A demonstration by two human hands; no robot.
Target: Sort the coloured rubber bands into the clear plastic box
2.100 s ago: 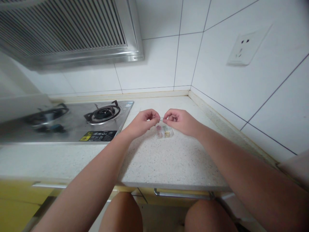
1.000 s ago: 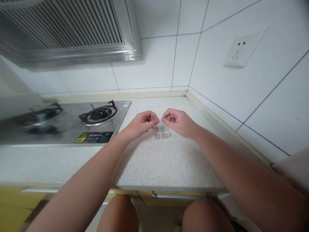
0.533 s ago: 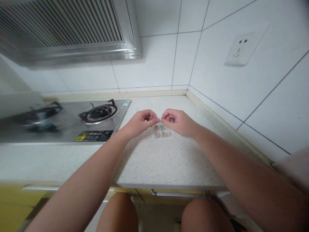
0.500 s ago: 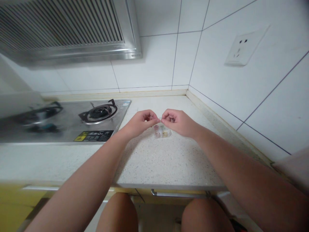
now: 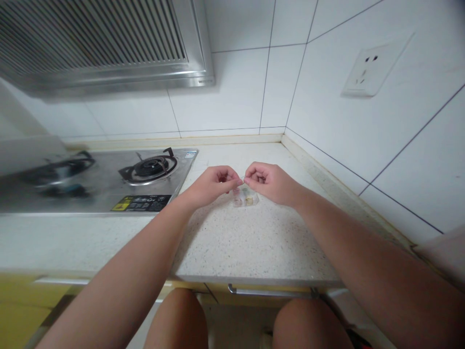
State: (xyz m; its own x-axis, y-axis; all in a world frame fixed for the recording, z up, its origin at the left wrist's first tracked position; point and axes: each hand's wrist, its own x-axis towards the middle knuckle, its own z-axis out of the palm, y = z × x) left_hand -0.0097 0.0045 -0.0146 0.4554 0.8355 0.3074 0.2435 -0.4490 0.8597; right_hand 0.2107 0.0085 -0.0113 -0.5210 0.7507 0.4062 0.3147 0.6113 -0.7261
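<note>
Over the speckled counter [image 5: 250, 242], my left hand [image 5: 218, 184] and my right hand [image 5: 267, 182] meet almost fingertip to fingertip. Each is closed in a pinch of thumb and forefinger. Whatever lies between the tips is too thin and small to name; a faint pale line shows there. Just below the fingers sits a small clear plastic case [image 5: 245, 199] with compartments. Bits of pink, green and yellow show inside it, too small to make out. My hands cover its far edge.
On the left is a steel gas hob with a near burner [image 5: 150, 167] and a black-and-yellow label [image 5: 141, 203]. A range hood [image 5: 109, 43] hangs above it. The tiled wall at right carries a socket [image 5: 376, 65]. A drawer handle [image 5: 271, 292] runs below the counter edge.
Both hands keep their pinch, with only a slight shift of the fingers. The whole view has moved a little; the clear case stays in place on the counter.
</note>
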